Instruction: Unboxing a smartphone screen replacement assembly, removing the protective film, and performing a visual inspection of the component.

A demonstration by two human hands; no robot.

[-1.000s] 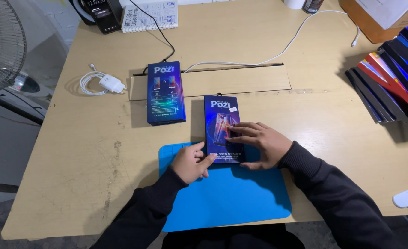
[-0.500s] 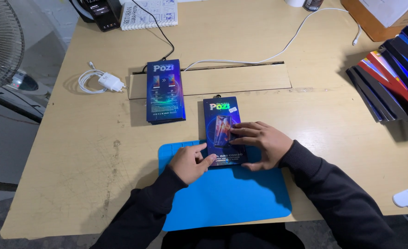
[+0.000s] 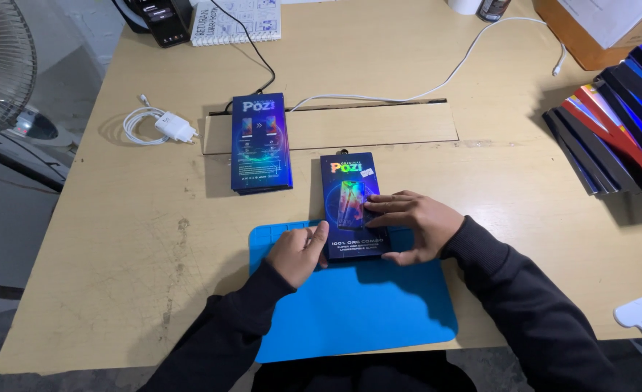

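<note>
Both hands rest on the dark blue flat box (image 3: 355,205), which lies face up with its near end on the blue mat (image 3: 350,305) and its far end on the bare wooden table (image 3: 117,239). Right hand (image 3: 408,226) lies flat and open across the box's right half, fingers stretched leftward over the printed front, thumb tucked along the near right edge; it presses rather than grips. Left hand (image 3: 299,250) is loosely curled at the box's near left corner, thumb up against the left edge; whether its fingers catch under the box cannot be told from this angle. The box's long axis runs away from the person, nearly straight toward the far table edge, so the hands flank it left and right. The right hand covers more of it and sits nearer its middle.

Going down in size around it: a fanned row of flat packages (image 3: 618,123) at the right edge, a cardboard strip (image 3: 379,125) just beyond the box, a second blue box (image 3: 261,141) to the far left of it, apart, and a white charger with coiled cable (image 3: 162,126) farther left.
</note>
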